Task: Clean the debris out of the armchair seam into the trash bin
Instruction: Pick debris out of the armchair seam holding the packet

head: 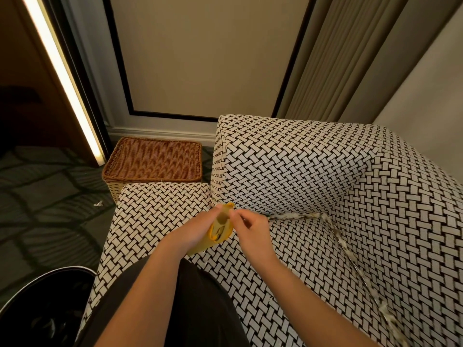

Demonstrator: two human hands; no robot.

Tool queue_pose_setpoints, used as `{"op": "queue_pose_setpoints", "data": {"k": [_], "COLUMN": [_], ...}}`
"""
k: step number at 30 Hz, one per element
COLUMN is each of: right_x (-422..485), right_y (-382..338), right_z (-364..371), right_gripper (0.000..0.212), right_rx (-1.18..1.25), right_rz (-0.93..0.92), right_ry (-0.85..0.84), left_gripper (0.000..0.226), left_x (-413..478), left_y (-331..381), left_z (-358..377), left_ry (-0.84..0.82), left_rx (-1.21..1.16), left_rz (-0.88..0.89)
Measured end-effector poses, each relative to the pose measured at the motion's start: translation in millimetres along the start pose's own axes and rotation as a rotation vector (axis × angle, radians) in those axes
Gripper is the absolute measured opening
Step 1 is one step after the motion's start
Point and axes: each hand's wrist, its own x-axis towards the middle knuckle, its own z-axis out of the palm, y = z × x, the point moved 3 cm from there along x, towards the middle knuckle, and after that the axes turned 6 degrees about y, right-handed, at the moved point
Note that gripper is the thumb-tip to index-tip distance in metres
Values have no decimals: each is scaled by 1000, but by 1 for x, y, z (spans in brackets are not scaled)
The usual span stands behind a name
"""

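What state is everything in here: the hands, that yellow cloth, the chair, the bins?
Left hand: grips the yellow cloth.
Right hand: fingertips at the cloth's top edge; grip unclear.
Yellow cloth: cupped open, bits inside.
Armchair seam: lined with debris.
Trash bin: open, scraps inside.
Wicker basket: lid on.

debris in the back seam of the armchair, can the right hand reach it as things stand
Probably yes: the right hand, now at the yellow cloth, is right beside the debris, with nothing between them on the seat.
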Motion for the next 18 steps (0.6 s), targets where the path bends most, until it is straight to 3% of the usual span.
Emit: {"op": "queue_pose_setpoints", "data": {"k": [4,8,11,18], "right_x": [3,10,13,35], "right_y": [19,69,107,122], "right_z": [-16,-40,-58,-67], "right_gripper": [20,11,22,45], "right_rx": [42,-236,-431,-858], "right_rz": [152,263,384,341], "right_ry": [142,170,163,116], "left_gripper": [69,69,71,71], "left_x": [-1,-1,1,4], "left_y": [-2,-2,-3,-7], "left_z": [-2,-1,-1,0], "left_ry": [15,7,8,-13], "left_rx": [-28,-34,-25,-3], "left_rz": [-68,-74,-82,-80]}}
